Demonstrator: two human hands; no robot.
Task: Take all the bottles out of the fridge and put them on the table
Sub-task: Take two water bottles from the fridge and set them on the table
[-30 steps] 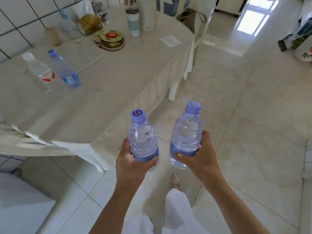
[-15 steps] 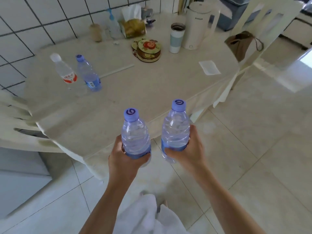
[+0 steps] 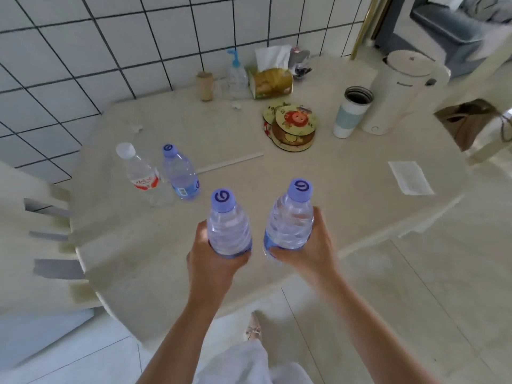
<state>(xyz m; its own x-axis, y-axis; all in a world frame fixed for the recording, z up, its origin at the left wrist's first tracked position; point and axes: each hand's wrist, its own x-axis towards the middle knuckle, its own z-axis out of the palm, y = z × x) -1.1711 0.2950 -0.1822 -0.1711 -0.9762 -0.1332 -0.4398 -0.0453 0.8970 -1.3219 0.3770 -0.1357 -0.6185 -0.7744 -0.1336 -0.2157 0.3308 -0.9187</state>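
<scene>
While the left hand (image 3: 213, 261) grips one purple-capped bottle (image 3: 228, 228) and the right hand (image 3: 307, 250) grips another bottle (image 3: 291, 220), both upright over the table (image 3: 318, 173)'s near edge, delivery is underway; next, setting them down near two standing bottles (image 3: 163, 170) at far left.

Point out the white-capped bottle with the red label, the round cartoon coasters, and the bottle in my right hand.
White-capped clear bottle with red label (image 3: 144, 177), head view, label.
Round cartoon coasters (image 3: 295, 119), head view, top picture.
Purple-capped bottle in right hand (image 3: 291, 217), head view, ribbed body.
</scene>
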